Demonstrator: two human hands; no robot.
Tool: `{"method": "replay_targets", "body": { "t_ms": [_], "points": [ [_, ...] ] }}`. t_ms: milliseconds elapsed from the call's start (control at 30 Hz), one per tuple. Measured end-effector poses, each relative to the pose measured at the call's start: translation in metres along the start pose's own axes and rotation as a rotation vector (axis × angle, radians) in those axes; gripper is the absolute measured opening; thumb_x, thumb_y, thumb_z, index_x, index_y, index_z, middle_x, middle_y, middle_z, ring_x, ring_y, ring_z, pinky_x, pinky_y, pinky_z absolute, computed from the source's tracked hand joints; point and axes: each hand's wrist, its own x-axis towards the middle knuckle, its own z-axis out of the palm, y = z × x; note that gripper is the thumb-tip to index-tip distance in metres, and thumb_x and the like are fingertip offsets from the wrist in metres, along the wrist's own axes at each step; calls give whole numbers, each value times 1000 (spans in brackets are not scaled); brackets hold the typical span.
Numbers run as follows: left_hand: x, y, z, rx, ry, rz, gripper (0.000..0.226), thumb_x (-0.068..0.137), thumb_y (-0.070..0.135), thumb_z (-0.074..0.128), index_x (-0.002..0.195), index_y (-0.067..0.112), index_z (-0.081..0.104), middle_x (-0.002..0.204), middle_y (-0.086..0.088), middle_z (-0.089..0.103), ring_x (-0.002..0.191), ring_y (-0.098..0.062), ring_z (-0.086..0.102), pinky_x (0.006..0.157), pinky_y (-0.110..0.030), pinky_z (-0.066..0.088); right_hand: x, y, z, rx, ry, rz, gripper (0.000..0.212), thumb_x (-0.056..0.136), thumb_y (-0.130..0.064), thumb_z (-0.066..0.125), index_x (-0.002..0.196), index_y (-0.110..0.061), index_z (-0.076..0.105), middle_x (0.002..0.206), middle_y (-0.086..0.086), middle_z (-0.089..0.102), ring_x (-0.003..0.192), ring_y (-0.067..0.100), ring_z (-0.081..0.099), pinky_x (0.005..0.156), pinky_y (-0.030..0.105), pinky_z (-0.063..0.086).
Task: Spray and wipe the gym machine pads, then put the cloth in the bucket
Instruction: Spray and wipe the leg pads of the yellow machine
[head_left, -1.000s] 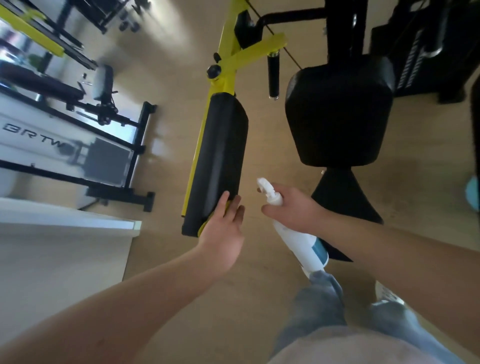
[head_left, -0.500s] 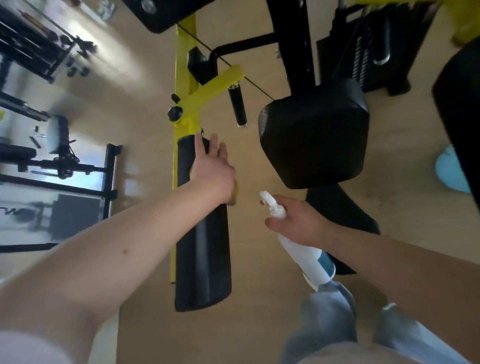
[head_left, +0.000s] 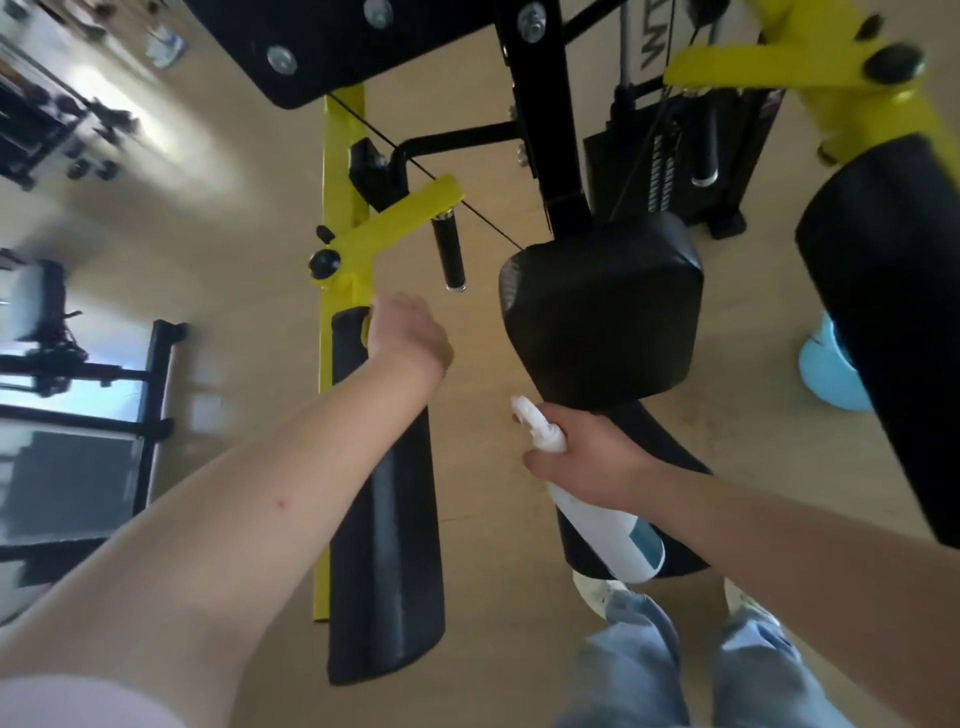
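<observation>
The gym machine (head_left: 540, 119) fills the space beyond both hands, with black frame and yellow arms. Four black pads show: one long arm pad (head_left: 387, 545) under the left hand, one seat pad (head_left: 602, 317) just beyond the right hand, one long pad (head_left: 893, 332) far right of it, and one at the top edge (head_left: 332, 47). One light-blue bucket (head_left: 826, 374) stands on the floor well right of the right hand, partly hidden by the far-right pad. The left hand (head_left: 408, 332) presses on the arm pad's upper end, fingers curled; a sliver of yellow cloth (head_left: 365, 328) shows beneath it. The right hand (head_left: 587, 457) is closed around one white spray bottle (head_left: 602, 514), nozzle pointing left.
</observation>
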Motion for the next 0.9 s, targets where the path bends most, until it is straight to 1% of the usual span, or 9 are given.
{"method": "replay_targets", "body": {
  "t_ms": [67, 200, 367, 500, 600, 667, 733, 833, 900],
  "points": [
    [-16, 14, 9, 111, -30, 44, 51, 96, 51, 55, 141, 27, 56, 142, -16, 50, 136, -43, 39, 111, -63, 24, -5, -3, 1, -33, -3, -17, 28, 96, -32, 66, 123, -32, 60, 97, -5, 67, 90, 16, 67, 84, 38, 60],
    [-56, 41, 24, 125, -17, 59, 57, 98, 53, 48, 150, 29, 49, 164, -23, 27, 152, -51, 11, 117, -72, -2, -17, -3, 4, -19, -3, -36, 22, 94, -32, 66, 115, -36, 60, 94, -5, 67, 90, 19, 69, 81, 40, 61],
    [-114, 77, 36, 151, -113, 93, 61, 101, 50, 49, 156, 26, 40, 167, -28, 9, 153, -53, -1, 115, -72, -6, -42, 3, 4, -59, -65, -75, 33, 95, -33, 66, 126, -40, 57, 92, -6, 67, 85, 14, 68, 78, 36, 60],
    [-164, 108, 50, 129, -155, 161, 53, 104, 47, 41, 150, 22, 49, 166, -29, 12, 152, -55, 1, 116, -73, -5, -65, 11, 0, -104, -101, -96, 39, 97, -32, 66, 134, -35, 55, 95, -10, 64, 87, 11, 65, 74, 26, 55],
    [-194, 123, 56, 123, -201, 210, 53, 102, 47, 44, 147, 20, 54, 164, -29, 22, 151, -56, 5, 116, -73, -5, -83, 18, -5, -126, -124, -100, 39, 98, -32, 65, 135, -30, 55, 98, -5, 66, 90, 17, 67, 79, 35, 59],
    [-211, 128, 55, 68, -210, 251, 53, 99, 51, 46, 141, 21, 59, 157, -25, 37, 150, -53, 14, 119, -70, -1, -93, 24, -8, -142, -138, -100, 41, 98, -32, 65, 137, -30, 54, 100, -5, 65, 91, 16, 67, 75, 29, 57],
    [-224, 130, 55, -57, -168, 302, 54, 95, 58, 48, 131, 22, 65, 140, -17, 54, 139, -43, 38, 119, -60, 15, -104, 31, -13, -153, -140, -110, 39, 98, -33, 65, 135, -34, 53, 99, -9, 64, 88, 13, 65, 71, 21, 53],
    [-234, 133, 61, -399, -72, 321, 51, 96, 64, 46, 121, 23, 65, 123, -6, 59, 113, -30, 56, 100, -44, 43, -113, 39, -20, -144, -129, -112, 23, 98, -33, 65, 115, -38, 51, 94, -10, 62, 86, 13, 64, 74, 24, 53],
    [-235, 137, 52, -637, -75, 261, 50, 96, 67, 45, 119, 25, 62, 120, -1, 57, 106, -25, 59, 85, -41, 50, -118, 44, -25, -132, -126, -101, 21, 97, -33, 65, 112, -36, 51, 96, -7, 63, 89, 15, 64, 74, 26, 54]
  ]
}}
